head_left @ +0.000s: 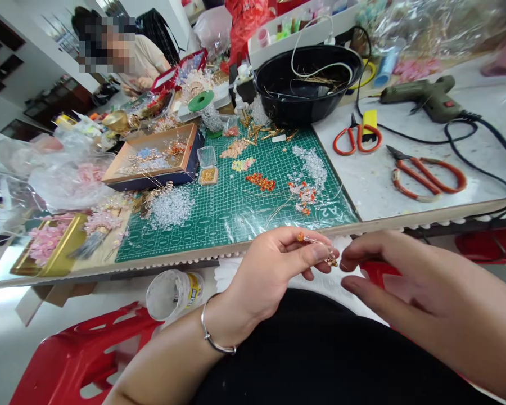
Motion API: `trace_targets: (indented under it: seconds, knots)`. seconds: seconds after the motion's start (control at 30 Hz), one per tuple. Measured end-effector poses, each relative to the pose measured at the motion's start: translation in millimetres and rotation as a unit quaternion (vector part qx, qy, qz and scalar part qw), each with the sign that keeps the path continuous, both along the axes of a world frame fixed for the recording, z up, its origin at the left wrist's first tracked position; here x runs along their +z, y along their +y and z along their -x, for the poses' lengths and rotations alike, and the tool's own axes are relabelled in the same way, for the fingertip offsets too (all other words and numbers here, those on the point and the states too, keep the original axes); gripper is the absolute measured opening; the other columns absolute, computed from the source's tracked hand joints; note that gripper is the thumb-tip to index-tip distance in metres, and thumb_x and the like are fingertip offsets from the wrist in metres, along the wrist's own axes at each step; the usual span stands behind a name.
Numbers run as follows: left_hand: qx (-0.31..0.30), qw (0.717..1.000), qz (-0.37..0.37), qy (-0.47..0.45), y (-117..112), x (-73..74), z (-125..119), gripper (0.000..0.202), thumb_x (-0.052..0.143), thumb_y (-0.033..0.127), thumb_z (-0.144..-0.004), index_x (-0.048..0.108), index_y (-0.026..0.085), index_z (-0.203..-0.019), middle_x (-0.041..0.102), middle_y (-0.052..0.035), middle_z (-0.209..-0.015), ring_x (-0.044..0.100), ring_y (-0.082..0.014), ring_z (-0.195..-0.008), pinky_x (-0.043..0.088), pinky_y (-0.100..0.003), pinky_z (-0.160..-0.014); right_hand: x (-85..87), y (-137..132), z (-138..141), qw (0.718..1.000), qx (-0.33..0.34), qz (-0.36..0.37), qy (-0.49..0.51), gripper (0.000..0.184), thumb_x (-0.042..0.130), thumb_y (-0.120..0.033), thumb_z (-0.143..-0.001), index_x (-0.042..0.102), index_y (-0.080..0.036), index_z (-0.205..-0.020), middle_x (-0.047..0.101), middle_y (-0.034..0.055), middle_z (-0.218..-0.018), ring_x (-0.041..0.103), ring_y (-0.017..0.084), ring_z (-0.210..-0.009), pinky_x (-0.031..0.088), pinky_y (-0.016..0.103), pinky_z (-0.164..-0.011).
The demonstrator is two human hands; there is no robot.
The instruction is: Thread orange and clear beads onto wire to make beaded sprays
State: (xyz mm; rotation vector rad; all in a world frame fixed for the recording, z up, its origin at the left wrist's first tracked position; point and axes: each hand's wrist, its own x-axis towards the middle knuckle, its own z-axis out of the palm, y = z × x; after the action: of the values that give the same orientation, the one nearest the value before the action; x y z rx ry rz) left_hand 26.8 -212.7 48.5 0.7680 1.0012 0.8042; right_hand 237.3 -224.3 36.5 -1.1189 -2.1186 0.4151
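Between the thumb and fingers of my left hand [274, 267] is a small beaded piece [316, 241], with an orange bead at one end, clear parts along it and gold-coloured bits at the other. My right hand [409, 281] is just to its right, thumb and forefinger apart; any thin wire there is too fine to make out. Ahead of both hands lies a green cutting mat [219, 219]. On it are orange beads [261, 181], pink and orange beads [303, 197], clear beads [311, 166] and a larger clear pile [171, 207].
A black basin [307, 107] stands at the back. Red-handled scissors [357, 138], pliers [430, 174] and a glue gun [430, 98] with a trailing cord lie right. An open box [152, 160] and gold tray [50, 247] are left. Another person [147, 59] sits across the table.
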Motion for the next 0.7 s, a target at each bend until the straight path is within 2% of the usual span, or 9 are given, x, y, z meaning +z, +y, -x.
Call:
trace_targets:
  seconds: [0.1,0.3,0.43,0.53,0.6,0.7]
  knots:
    - [-0.018,1.0,0.017,-0.006,-2.6,-0.1,0.4,0.018,0.082,0.03,-0.081,0.075,0.014,-0.086,0.07,-0.0024,-0.076,0.064,-0.011,-0.07,0.046,-0.022,-0.063,-0.1,3.2,9.6,0.997,0.056,0.058,0.001,0.013,0.057,-0.019,-0.097,0.059,-0.026,-0.086,0.07,-0.0033,-0.065,0.063,0.012,-0.045,0.048,0.02,-0.037]
    - [-0.051,0.998,0.038,-0.016,-8.1,-3.0,5.6,0.016,0.078,0.028,-0.085,0.075,0.014,-0.094,0.072,-0.0043,-0.085,0.067,-0.0133,-0.076,0.053,-0.024,-0.068,-1.9,8.2,7.2,0.994,0.028,0.1,0.015,0.016,0.056,-0.02,-0.095,0.065,-0.026,-0.083,0.069,-0.0014,-0.072,0.065,0.015,-0.06,0.054,0.023,-0.049]
    - [-0.053,0.998,0.027,-0.01,-9.0,-5.8,8.1,0.016,0.077,0.027,-0.086,0.073,0.016,-0.097,0.069,-0.002,-0.086,0.066,-0.0112,-0.075,0.053,-0.022,-0.064,-4.1,5.7,7.0,0.992,0.032,0.122,0.029,0.018,0.059,-0.019,-0.093,0.068,-0.027,-0.08,0.068,-0.0042,-0.067,0.063,0.013,-0.055,0.05,0.021,-0.047]
    - [-0.054,0.998,0.007,0.011,-8.6,-6.5,9.4,0.017,0.078,0.028,-0.085,0.07,0.016,-0.095,0.066,-0.0007,-0.083,0.064,-0.0114,-0.075,0.053,-0.021,-0.063,-7.0,3.2,3.9,0.983,0.04,0.176,0.032,0.02,0.058,-0.023,-0.096,0.067,-0.026,-0.079,0.062,-0.0054,-0.057,0.056,0.012,-0.046,0.043,0.02,-0.039]
    - [-0.07,0.997,0.005,0.03,-8.5,-6.1,9.9,0.02,0.08,0.029,-0.083,0.068,0.015,-0.092,0.066,-0.0009,-0.08,0.064,-0.0118,-0.074,0.052,-0.022,-0.063,-7.8,1.9,1.7,0.974,0.036,0.224,0.024,0.023,0.057,-0.031,-0.098,0.067,-0.026,-0.079,0.058,-0.0053,-0.053,0.05,0.012,-0.043,0.037,0.022,-0.035]
    - [-0.093,0.994,0.023,0.043,-8.6,-4.9,9.1,0.028,0.085,0.031,-0.077,0.066,0.014,-0.088,0.068,-0.0016,-0.077,0.064,-0.0117,-0.071,0.051,-0.022,-0.063,-5.9,2.5,0.9,0.966,0.042,0.256,0.019,0.027,0.054,-0.038,-0.099,0.069,-0.025,-0.081,0.062,-0.0027,-0.06,0.053,0.013,-0.05,0.042,0.024,-0.043]
